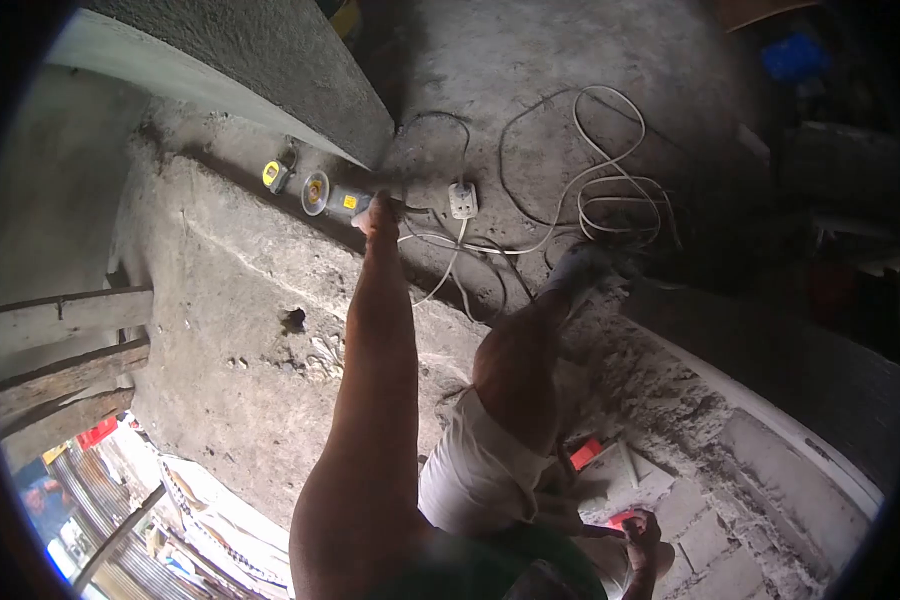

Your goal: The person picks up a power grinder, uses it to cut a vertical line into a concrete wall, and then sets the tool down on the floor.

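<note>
My left hand (375, 217) reaches far forward and is closed on the rear of an angle grinder (348, 201), which lies on the floor beside a raised concrete edge. The grinder's round disc (315, 193) points left. Just beyond it lies a yellow and dark tape measure (275, 176). Near the bottom right, my right hand (646, 545) is low beside my knee, its fingers closed around a small red object (625, 519) whose shape is partly hidden.
A white socket block (463, 200) joins looped cables (610, 180) on the floor. A concrete pillar (260, 70) stands over the grinder. Rough concrete (240, 270) has a small hole. Wooden beams (65, 320) are at left; another red item (586, 454) lies near my leg.
</note>
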Action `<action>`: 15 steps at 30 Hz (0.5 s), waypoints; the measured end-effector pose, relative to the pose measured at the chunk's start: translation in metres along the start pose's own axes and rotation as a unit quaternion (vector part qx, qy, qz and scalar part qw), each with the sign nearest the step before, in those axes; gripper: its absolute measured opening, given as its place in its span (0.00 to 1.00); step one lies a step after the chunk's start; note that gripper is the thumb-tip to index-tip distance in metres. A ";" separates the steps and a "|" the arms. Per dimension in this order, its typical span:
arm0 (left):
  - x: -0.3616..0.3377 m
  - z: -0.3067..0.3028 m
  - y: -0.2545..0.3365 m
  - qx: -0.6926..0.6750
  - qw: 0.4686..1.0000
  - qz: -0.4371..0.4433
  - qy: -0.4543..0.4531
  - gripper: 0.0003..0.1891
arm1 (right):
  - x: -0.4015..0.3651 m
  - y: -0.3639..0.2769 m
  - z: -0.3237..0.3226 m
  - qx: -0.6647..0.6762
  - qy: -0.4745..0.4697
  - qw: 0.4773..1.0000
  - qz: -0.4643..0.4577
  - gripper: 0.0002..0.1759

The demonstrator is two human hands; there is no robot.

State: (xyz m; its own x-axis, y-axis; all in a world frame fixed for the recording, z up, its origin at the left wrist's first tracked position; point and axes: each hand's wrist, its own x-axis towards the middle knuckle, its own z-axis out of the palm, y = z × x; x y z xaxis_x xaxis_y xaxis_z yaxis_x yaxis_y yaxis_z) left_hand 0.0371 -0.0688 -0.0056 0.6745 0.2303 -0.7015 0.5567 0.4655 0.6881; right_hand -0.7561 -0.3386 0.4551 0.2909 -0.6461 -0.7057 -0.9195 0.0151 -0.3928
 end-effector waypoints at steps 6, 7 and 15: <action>-0.104 0.009 0.038 0.254 0.965 -0.058 -0.001 0.38 | 0.001 0.029 0.016 -0.038 0.001 0.999 0.017 0.20; -0.119 0.012 0.040 0.283 0.958 -0.052 0.010 0.39 | 0.002 0.023 0.016 -0.024 0.008 0.999 0.022 0.20; -0.071 -0.012 0.005 0.369 0.927 -0.067 0.028 0.39 | 0.011 0.039 -0.002 -0.022 0.011 0.998 0.062 0.22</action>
